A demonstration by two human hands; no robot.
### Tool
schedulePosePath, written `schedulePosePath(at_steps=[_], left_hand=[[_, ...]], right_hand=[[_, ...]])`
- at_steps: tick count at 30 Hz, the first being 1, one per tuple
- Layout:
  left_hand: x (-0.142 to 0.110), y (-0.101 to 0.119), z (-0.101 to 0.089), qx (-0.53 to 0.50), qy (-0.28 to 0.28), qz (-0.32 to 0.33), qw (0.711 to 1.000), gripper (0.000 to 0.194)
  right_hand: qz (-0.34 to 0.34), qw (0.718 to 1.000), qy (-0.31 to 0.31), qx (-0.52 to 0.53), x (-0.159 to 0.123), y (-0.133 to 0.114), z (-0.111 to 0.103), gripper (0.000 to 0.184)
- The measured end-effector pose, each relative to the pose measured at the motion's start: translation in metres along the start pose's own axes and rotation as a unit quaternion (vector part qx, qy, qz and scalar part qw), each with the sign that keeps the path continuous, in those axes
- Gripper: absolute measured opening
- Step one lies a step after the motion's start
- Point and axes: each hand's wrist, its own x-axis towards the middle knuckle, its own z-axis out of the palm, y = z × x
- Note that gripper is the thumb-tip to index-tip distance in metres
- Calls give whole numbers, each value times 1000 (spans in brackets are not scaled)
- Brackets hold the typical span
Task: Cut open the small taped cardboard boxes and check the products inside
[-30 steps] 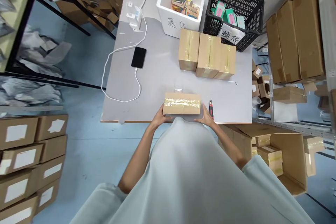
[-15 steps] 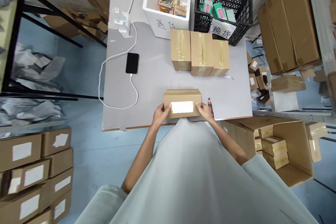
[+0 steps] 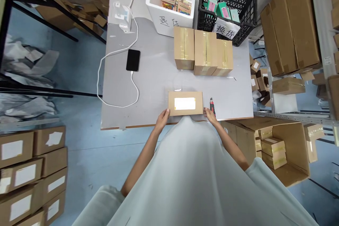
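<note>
grips the brown box (image 3: pixel 185 112) by its ends with left hand (image 3: pixel 162 120) and right hand (image 3: pixel 210 116). has it just left of the red knife (image 3: pixel 212 107), white label (image 3: pixel 184 103) up, at the counter (image 3: pixel 156 84).

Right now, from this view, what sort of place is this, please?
Probably a parcel-packing room or small warehouse: a labelled box and three taped boxes are on the table, and a large open carton holds smaller boxes.

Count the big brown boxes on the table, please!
4: a labelled box at the front of the table; farther back, in a row, a left box, middle box and right box. More may hide behind.
</note>
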Motion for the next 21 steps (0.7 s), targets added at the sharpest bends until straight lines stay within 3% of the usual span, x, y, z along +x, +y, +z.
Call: schedulePosePath(at_steps=[3,8,14,16,21], left_hand=[[-11,-8,6,-36,-14,-26,999,78],[-18,-5,9,-61,1,-16,998,83],[-10,15,-10,-9,70,132,989,68],[-3,22,-14,12,79,151,985,63],[10,29,-14,9,70,99,993,55]], right_hand=[[10,1000,-25,-6,-7,3,4,49],[-28,999,-20,-26,-13,-8,-1,45],[-134,988,51,-62,-15,-39,-23,44],[-150,982,73,-90,-11,-51,-26,48],[-111,980,75,-145,5,-60,-25,61]])
